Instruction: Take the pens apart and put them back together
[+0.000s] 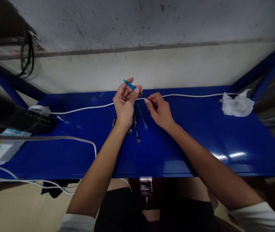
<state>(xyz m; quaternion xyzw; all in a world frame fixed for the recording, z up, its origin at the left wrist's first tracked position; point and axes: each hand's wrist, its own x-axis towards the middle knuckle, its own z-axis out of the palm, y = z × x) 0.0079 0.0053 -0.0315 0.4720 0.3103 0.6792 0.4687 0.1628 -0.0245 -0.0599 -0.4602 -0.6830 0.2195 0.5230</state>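
Blue pen (130, 85), held aslant above the blue bench (166, 148). Nearest, black pens (136, 130) lie on the bench, some partly hidden by the left forearm; a second blue pen (142, 116) lies beside them. Above, the left hand (124, 108) pinches the held pen's barrel; the right hand (162, 111) pinches the dark rod (144, 96) at its lower end. Farther back, a white cable (190, 96) crosses the bench.

White short sleeves (78, 222), black shorts (118, 211); bare forearms, bare fingers (129, 113)
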